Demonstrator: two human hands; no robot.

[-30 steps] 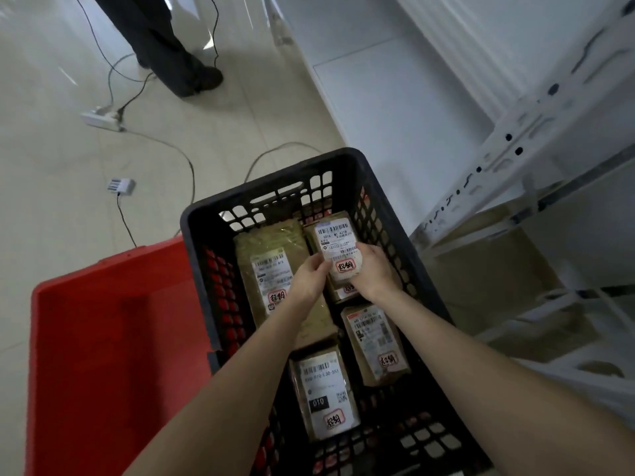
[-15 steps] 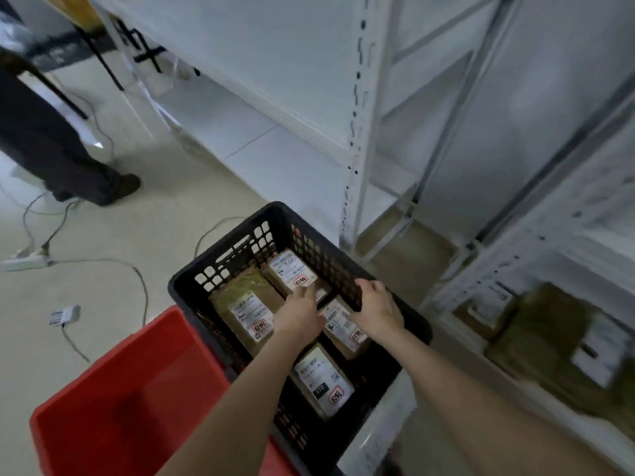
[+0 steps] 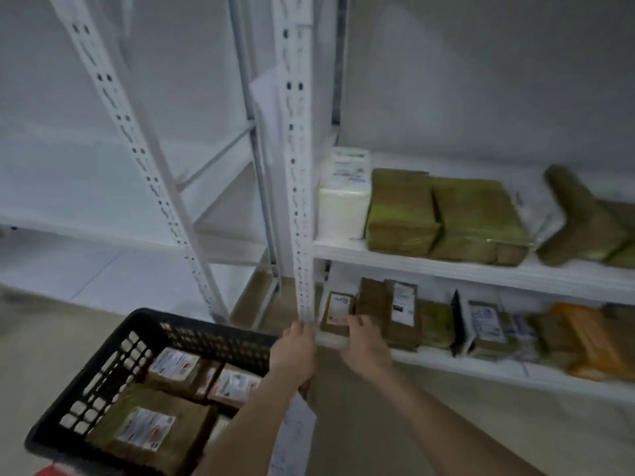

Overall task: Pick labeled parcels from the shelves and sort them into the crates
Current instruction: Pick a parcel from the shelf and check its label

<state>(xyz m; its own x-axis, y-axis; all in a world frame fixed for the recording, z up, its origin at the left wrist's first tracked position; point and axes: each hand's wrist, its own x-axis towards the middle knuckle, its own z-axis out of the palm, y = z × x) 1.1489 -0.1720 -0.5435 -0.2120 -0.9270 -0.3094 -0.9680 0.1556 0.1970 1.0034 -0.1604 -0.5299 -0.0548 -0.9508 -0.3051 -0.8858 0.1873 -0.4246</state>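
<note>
My left hand (image 3: 294, 352) and my right hand (image 3: 365, 348) reach side by side toward the lower shelf (image 3: 457, 364), and neither holds anything. The left hand's fingers are straight, close to the foot of the white shelf post (image 3: 301, 235). The right hand's fingertips reach the lower edge of a small brown labeled parcel (image 3: 337, 308) standing at the shelf's left end. The black crate (image 3: 103, 383) sits at lower left with several labeled brown parcels (image 3: 147, 429) lying flat inside.
More parcels stand along the lower shelf, one with a white label (image 3: 402, 309) and an orange one (image 3: 591, 341). The upper shelf (image 3: 446, 266) carries a white parcel (image 3: 343, 201) and brown ones (image 3: 477, 221). A red crate's corner (image 3: 48, 471) shows beneath the black crate.
Both hands have let go of the parcel, left the black crate and moved right to the lower shelf. My view has swung up from the crates to the shelving.
</note>
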